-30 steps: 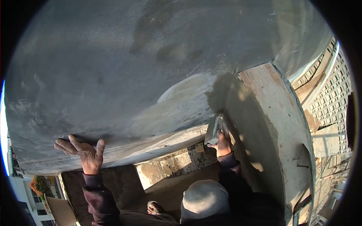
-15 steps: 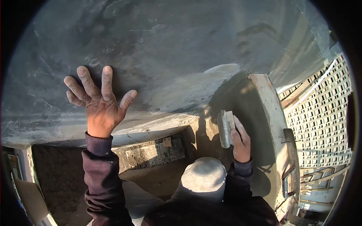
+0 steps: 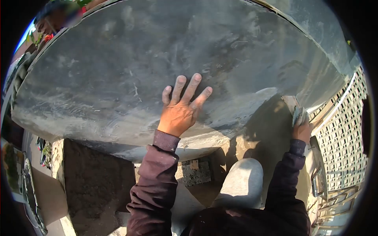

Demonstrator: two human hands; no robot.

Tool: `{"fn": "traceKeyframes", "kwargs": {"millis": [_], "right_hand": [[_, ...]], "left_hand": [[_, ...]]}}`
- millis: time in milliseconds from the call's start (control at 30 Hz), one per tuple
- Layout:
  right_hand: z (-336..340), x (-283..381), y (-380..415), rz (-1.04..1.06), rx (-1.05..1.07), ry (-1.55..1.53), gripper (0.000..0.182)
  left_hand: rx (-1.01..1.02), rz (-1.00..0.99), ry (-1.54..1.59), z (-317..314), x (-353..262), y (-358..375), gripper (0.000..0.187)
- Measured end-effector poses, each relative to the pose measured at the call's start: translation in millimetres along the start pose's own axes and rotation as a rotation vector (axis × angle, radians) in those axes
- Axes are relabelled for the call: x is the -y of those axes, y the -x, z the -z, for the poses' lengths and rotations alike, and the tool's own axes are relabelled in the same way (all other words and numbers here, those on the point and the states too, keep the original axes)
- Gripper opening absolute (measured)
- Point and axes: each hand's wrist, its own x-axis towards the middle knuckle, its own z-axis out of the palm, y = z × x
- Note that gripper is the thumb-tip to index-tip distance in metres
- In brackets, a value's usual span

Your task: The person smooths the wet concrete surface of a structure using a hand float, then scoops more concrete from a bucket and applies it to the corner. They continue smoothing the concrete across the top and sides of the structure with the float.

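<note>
My left hand [image 3: 179,106] rests with spread, dusty fingers on the smooth dark grey plastered surface [image 3: 130,51]. On the right, my right hand [image 3: 302,129] is wrapped around a small, cement-crusted float [image 3: 298,115], mostly seen edge-on. The float is at the right edge of the damp, shaded plaster [image 3: 271,129], by the top of a pale wooden board [image 3: 290,103]. Lighter smears run along the lower part of the plastered surface, between my hands.
My knee [image 3: 242,179] is bent below, beside a rough slab [image 3: 195,173]. A dark recessed panel [image 3: 98,181] lies lower left. White latticework [image 3: 342,129] stands at right, near a dark upright piece [image 3: 318,165]. Another person [image 3: 55,19] is beyond the upper left edge.
The view has swung left, showing the far edge and another person. My left hand now sits lower on the plaster. My right hand has carried the float up and right to the board.
</note>
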Motion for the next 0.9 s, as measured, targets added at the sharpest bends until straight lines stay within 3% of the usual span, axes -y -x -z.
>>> {"fn": "traceKeyframes", "kwargs": {"millis": [133,233,300,367,467,500,600,633,733,800,900], "right_hand": [[-64.7,-47.5,-47.6,0.096,0.064,0.057,0.052],[-129.8,-94.5,-82.7,0.114,0.131,0.020,0.052],[-120.5,-83.3,-88.2,0.085,0.126,0.121,0.050],[-56.7,-42.7,-53.7,0.073,0.075,0.261,0.046],[-57.9,-20.3,-58.7,0.479,-0.400,-0.064,0.044],[4.1,22.2,-36.2,0.547,-0.324,-0.191,0.044],[8.4,74.8,-67.5,0.834,-0.607,-0.500,0.043],[-19.3,88.2,-93.0,0.840,-0.550,-0.637,0.037],[134.2,178.1,-10.2,1.023,-0.809,-0.609,0.038],[142.7,203.1,-15.5,1.063,-0.615,-0.735,0.053],[163.7,249.4,-4.4,1.040,-0.756,-0.801,0.036]], "left_hand": [[-0.174,0.016,0.113,20.2,-9.4,-5.7,0.042],[-0.062,0.053,0.382,42.4,-11.6,-2.2,0.047],[-0.046,0.060,0.386,56.8,-11.9,-2.7,0.047],[-0.102,0.044,0.375,64.0,-13.7,-4.7,0.049],[-0.137,0.020,0.412,61.8,-19.3,-6.7,0.052],[-0.142,-0.020,0.378,74.4,-20.9,-8.1,0.052],[-0.146,-0.073,0.539,40.9,-42.2,4.2,0.050],[-0.147,-0.070,0.623,33.6,-51.8,10.9,0.050],[0.097,-0.016,0.609,11.8,-92.1,25.8,0.049],[0.339,-0.184,0.704,0.8,-102.9,32.0,0.046],[0.370,-0.326,0.693,-21.6,-145.3,35.5,0.044]]}}
